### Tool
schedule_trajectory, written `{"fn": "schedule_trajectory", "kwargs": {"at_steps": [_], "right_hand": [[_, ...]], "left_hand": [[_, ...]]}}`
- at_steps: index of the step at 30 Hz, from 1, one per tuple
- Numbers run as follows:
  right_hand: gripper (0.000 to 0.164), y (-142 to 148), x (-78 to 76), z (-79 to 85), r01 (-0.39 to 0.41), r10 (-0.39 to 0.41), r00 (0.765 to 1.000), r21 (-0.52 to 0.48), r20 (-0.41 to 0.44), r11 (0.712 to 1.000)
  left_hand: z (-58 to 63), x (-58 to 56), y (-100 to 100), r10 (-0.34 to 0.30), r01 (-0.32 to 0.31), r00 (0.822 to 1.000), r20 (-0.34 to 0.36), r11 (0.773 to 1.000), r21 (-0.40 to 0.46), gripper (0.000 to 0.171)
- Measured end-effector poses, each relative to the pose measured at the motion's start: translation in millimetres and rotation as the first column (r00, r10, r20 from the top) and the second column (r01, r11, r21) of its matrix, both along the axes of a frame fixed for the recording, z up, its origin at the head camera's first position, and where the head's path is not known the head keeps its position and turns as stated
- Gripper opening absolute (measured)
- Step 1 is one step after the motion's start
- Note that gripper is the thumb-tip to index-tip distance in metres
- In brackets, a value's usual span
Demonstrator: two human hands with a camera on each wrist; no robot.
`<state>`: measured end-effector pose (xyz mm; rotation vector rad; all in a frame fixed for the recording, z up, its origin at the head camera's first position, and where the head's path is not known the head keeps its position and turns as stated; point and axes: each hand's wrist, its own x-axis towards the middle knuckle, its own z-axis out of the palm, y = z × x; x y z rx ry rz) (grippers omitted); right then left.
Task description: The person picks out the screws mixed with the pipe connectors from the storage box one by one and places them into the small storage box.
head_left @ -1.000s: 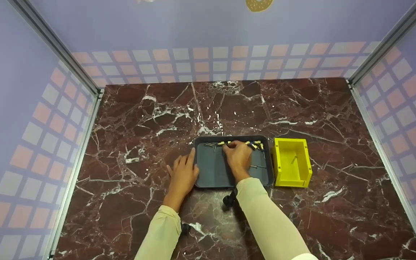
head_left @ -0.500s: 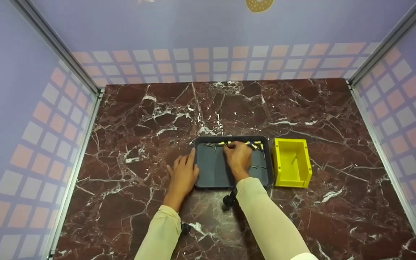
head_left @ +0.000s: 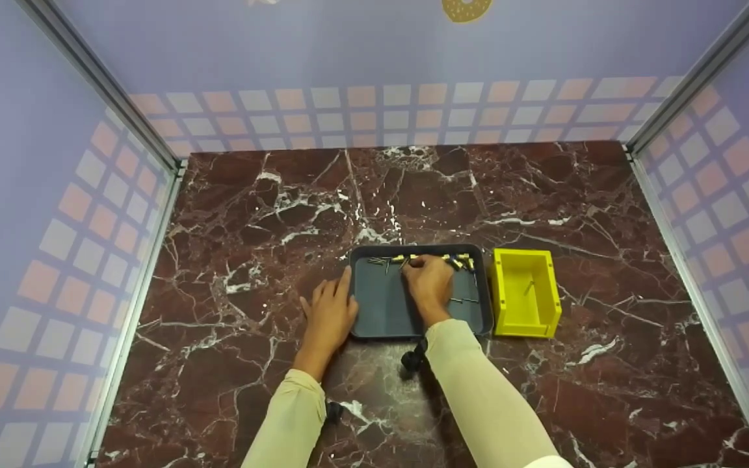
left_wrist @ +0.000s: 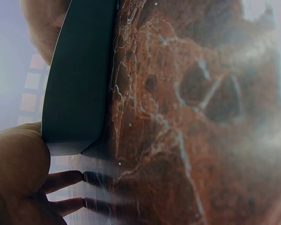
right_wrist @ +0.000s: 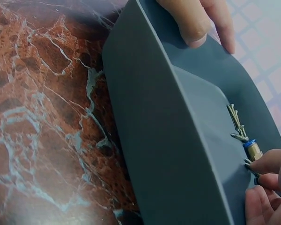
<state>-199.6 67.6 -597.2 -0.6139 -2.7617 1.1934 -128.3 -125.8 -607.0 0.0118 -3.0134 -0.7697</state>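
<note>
My left hand holds the left wall of a dark grey tray, its thumb over the rim inside and its fingers outside. In the left wrist view, two fingertips reach down to the tabletop beside the tray. My right hand is at the tray's far side, where thumb and forefinger pinch a small screw, mostly hidden by the fingers. Beside them lies a brass fitting with a blue collar. Several loose screws lie along the far wall, and more brass fittings sit at the far right corner.
A yellow bin stands close against the tray's right side, with one screw inside. Two screws lie at the tray's right. The red-brown marble tabletop is bounded by lilac panels at the back and sides.
The right hand's fingertips shift very slightly among the screws at the far wall. The left hand, tray and yellow bin stay where they were.
</note>
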Motion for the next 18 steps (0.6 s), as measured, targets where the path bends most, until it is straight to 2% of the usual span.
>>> {"fn": "schedule_trajectory", "kwargs": {"at_steps": [18], "right_hand": [[0.010,0.3,1.7,-0.7,-0.032,0.032,0.999,0.012,0.002,0.999]], "left_hand": [[-0.6,0.1,0.7,0.002,-0.002,1.000,-0.014,1.000,0.004,0.060]]}}
